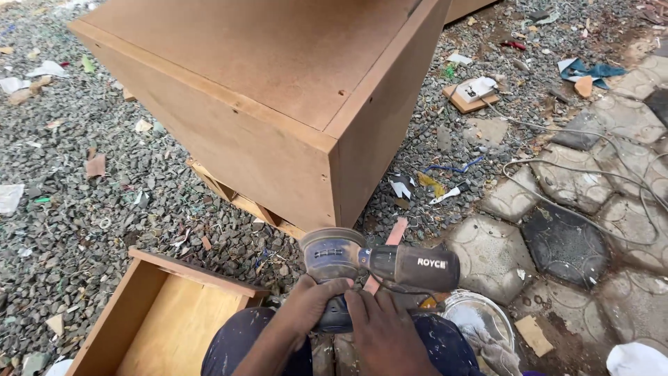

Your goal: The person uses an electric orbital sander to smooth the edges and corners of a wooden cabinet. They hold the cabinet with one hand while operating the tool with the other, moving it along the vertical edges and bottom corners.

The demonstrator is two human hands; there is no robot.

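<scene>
- Both hands are at the bottom of the view, over the person's knees. The left hand (311, 298) is wrapped around the body of a sander (376, 268), and the right hand (381, 327) lies flat against its underside, fingers spread near the pad.
- So both hands are closed on or pressed to the sander; it is held in the air above the lap, not touching any wood. I judge this as a moment of handling or checking the tool, not of sanding.
- To work a surface, the sander must be turned with the pad to the wood and moved forward to the cabinet.
- Just left of the knees lies an open wooden drawer (163, 317) on the gravel (83, 209).
- Just right of the knees stands a round tin (480, 313) with a rag in it.
- Ahead, a little apart from the sander, stands a big brown cabinet (278, 90), raised on wooden slats.
- On the right are paving stones (570, 244) with a grey cable (557, 202) running over them; this cable could get in the way of the feet.
- Further away, a small wooden block with a white socket (473, 92) lies among scraps.
</scene>
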